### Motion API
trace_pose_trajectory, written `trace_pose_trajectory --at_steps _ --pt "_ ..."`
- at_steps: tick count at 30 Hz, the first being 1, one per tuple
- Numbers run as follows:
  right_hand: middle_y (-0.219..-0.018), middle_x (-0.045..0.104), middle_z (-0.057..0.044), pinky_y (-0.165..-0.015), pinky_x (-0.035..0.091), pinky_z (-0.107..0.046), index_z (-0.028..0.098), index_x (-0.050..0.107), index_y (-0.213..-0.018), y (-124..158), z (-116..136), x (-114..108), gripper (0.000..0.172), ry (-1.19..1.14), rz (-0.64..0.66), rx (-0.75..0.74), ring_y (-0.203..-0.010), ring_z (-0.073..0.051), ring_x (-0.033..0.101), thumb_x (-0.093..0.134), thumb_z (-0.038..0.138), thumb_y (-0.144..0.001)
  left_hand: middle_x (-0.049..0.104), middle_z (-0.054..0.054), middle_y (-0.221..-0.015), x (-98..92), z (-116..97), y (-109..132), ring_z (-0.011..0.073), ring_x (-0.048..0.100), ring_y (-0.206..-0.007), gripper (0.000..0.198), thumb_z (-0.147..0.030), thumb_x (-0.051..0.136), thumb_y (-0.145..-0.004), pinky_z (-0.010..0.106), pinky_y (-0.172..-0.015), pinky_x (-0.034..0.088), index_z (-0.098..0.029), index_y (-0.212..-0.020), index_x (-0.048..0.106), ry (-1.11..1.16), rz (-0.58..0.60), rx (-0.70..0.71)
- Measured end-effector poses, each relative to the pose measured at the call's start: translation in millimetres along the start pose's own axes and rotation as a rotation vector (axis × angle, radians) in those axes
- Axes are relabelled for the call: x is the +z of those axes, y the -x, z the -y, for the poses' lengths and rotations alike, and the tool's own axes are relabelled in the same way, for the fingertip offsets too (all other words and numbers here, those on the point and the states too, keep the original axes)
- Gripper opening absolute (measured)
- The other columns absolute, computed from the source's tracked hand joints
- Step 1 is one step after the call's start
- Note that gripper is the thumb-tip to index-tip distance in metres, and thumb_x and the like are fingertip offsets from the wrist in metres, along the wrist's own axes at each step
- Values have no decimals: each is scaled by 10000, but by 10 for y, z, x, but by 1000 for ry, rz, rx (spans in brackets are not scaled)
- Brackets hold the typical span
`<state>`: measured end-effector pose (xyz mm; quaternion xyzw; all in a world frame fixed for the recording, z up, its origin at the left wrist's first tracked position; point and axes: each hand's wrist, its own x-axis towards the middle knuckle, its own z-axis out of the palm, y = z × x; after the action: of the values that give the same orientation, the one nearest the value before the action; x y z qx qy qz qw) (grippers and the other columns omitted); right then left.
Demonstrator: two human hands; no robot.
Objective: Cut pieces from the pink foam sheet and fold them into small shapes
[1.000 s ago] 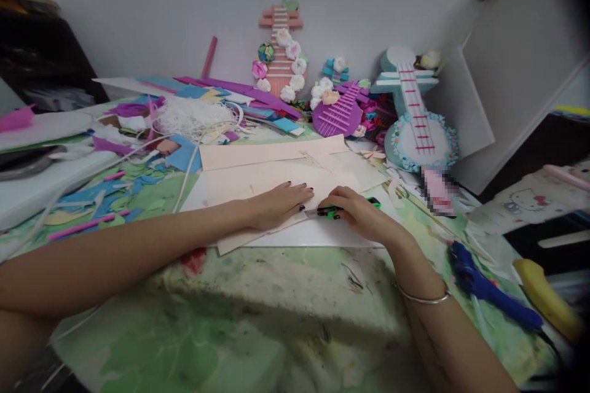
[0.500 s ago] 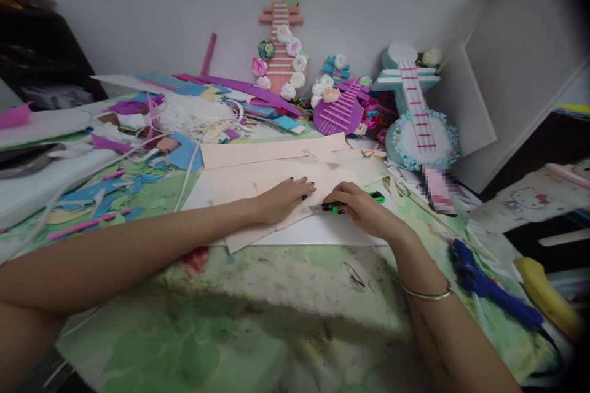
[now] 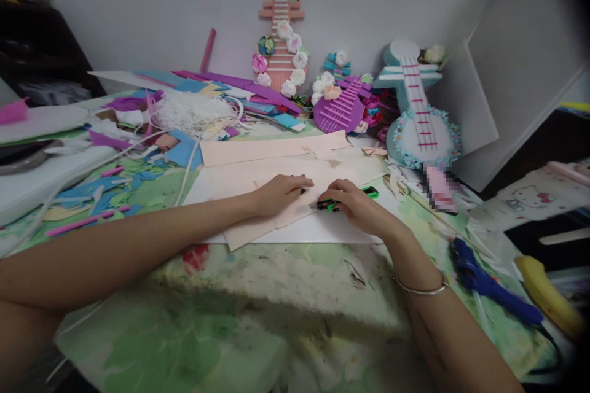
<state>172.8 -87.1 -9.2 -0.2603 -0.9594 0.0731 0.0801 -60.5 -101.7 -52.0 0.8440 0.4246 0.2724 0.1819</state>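
Observation:
My left hand (image 3: 281, 195) lies on a pale peach sheet (image 3: 251, 234), fingers stretched out to the right and pressing it down. Just beside it, my right hand (image 3: 354, 206) is closed round a green and black utility knife (image 3: 371, 192). The knife's front end is close to the sheet's lower right edge; its blade is hard to make out. Beneath the sheet is a white board (image 3: 304, 236), showing along the near edge. A long peach strip (image 3: 271, 148) lies just beyond the hands.
A blue glue gun (image 3: 493, 291) lies at right, near a yellow banana-shaped thing (image 3: 544, 295). Paper scraps (image 3: 96, 190) and white shredded strands (image 3: 191, 113) cover the left. Decorated model instruments, pink (image 3: 280, 61), purple (image 3: 338, 112) and light blue (image 3: 417, 129), stand at the back.
My right hand has shifted slightly left with the knife, towards my left hand. The fingers of my left hand have drawn in a little; it stays on the sheet.

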Motion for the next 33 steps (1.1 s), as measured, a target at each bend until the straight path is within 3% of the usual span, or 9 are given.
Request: trace_pose_trajectory --at_steps 6,15,33 --pt "-1023 538 -82 -860 436 -365 246 582 -1135 -7 37 5 579 -17 -8 -22 -988 -222 501 343 -89 -728 530 155 -1325 47 -41 -24 266 463 -1260 309 -186 343 -952 441 -1011 381 -128 -1182 541 -241 109 123" --pt "-1021 546 -82 -867 428 -374 255 601 -1127 -3 32 8 559 -20 -20 -16 -984 -228 510 363 -74 -743 542 137 -1290 57 -45 -22 251 472 -1222 313 -175 315 -954 426 -1011 336 -145 -1180 529 -287 136 133" --pt "-1017 548 -89 -812 432 -361 231 601 -1108 55 -31 6 502 -6 -4 10 -950 -231 498 380 -52 -758 550 138 -1264 41 -78 -27 238 487 -1187 289 -155 324 -955 387 -981 373 -133 -1155 531 -355 145 124"
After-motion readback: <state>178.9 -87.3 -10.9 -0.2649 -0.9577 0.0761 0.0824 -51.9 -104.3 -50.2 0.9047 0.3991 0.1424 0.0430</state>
